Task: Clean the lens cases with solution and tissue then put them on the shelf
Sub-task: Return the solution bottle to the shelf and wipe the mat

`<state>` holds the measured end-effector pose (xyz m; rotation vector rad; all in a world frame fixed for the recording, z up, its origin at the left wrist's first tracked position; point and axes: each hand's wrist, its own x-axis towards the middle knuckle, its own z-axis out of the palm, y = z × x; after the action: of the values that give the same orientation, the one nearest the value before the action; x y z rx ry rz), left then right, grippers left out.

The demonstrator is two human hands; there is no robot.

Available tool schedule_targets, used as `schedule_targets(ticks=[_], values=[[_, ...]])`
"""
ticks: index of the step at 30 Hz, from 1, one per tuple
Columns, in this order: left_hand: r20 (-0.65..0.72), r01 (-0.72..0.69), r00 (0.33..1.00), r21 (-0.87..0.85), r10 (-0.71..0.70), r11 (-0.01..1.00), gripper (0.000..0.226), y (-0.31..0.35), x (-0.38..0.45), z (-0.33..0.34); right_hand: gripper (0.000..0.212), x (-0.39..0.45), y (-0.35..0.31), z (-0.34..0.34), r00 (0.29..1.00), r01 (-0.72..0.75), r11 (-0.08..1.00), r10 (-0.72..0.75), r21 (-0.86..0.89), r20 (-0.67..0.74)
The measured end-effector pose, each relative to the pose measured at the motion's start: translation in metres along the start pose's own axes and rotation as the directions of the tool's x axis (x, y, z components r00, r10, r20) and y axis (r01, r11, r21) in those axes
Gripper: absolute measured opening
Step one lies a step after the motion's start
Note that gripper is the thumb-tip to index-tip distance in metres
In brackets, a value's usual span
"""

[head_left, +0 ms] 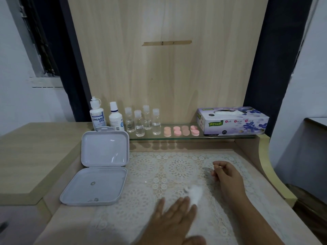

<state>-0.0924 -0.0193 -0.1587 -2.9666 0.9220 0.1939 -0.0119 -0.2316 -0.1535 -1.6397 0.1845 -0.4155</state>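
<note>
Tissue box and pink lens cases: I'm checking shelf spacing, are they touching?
Apart. The head view shows bare glass shelf between the tissue box and the nearest pink lens cases.

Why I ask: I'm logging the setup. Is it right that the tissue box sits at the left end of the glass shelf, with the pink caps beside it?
Not quite. The head view shows the tissue box at the right end of the glass shelf; the pink caps are beside it, as you said.

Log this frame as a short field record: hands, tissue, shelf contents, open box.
left hand: flat, fingers straight, beside blurred tissue
right hand: fingers loosely curled, on lace mat
glass shelf: two solution bottles, four clear vials, pink lens cases, tissue box
white box: open, left of mat
</note>
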Motion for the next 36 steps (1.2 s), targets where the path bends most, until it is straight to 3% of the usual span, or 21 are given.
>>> schedule_targets(ticks=[2,5,8,14,17,21,23,24,25,27,29,33,34,36], values=[[-0.021,0.090,0.996,-0.097,-0.092,0.991,0.088,-0.017,0.003,0.002,0.014,0.001,0.000,0.000,1.000,0.010,1.000,-0.010,-0.023,-0.004],[0.001,0.319,0.946,-0.195,-0.326,0.927,0.081,-0.047,0.016,-0.009,0.014,0.001,0.001,0.001,1.000,0.012,1.000,-0.012,-0.026,0.002],[0.040,0.454,0.888,-0.234,-0.458,0.860,0.079,-0.066,0.041,-0.018,0.014,0.000,0.000,0.000,1.000,0.015,1.000,-0.015,-0.025,0.010],[0.058,0.390,0.920,-0.231,-0.387,0.891,0.094,-0.035,0.086,-0.031,0.014,-0.001,-0.002,0.001,0.999,0.034,0.999,-0.034,-0.033,0.018],[0.021,0.232,0.972,-0.209,-0.233,0.950,0.104,-0.005,0.087,-0.029,0.015,-0.001,-0.001,0.001,1.000,0.015,1.000,-0.015,0.001,0.001],[-0.022,-0.006,1.000,-0.155,0.003,0.988,0.093,0.037,0.059,-0.021,0.016,-0.001,0.005,0.003,0.998,-0.061,0.996,0.061,0.066,0.002],[-0.112,-0.083,0.991,-0.053,0.076,0.995,0.087,0.040,0.042,-0.004,0.018,-0.001,0.005,0.004,0.996,-0.083,0.989,0.084,0.124,-0.003],[-0.057,-0.052,0.997,-0.077,0.048,0.996,0.073,0.039,0.032,0.003,0.018,-0.001,0.004,0.003,0.997,-0.080,0.988,0.081,0.131,-0.003],[-0.099,-0.031,0.995,-0.044,0.026,0.999,0.056,0.034,0.026,0.014,0.016,-0.002,0.003,0.003,0.998,-0.062,0.992,0.062,0.111,-0.001],[-0.113,0.014,0.994,0.049,-0.009,0.999,0.046,0.021,0.009,0.027,0.014,-0.001,0.001,0.001,1.000,-0.018,0.999,0.017,0.033,0.011],[-0.137,0.057,0.989,-0.012,-0.058,0.998,0.066,-0.002,-0.005,0.037,0.014,0.000,0.001,0.000,1.000,0.006,1.000,-0.007,0.005,0.019],[-0.141,0.288,0.943,-0.097,-0.300,0.953,0.112,-0.036,-0.009,0.014,0.014,0.001,0.001,0.002,1.000,0.001,1.000,-0.001,-0.019,0.014],[-0.054,0.337,0.935,-0.170,-0.350,0.926,0.120,-0.040,-0.008,0.003,0.014,0.001,0.001,0.002,1.000,0.000,1.000,0.000,-0.019,0.010],[0.033,0.421,0.905,-0.216,-0.425,0.881,0.115,-0.046,0.003,-0.010,0.014,0.001,0.000,0.002,1.000,0.002,1.000,-0.001,-0.022,0.011]])
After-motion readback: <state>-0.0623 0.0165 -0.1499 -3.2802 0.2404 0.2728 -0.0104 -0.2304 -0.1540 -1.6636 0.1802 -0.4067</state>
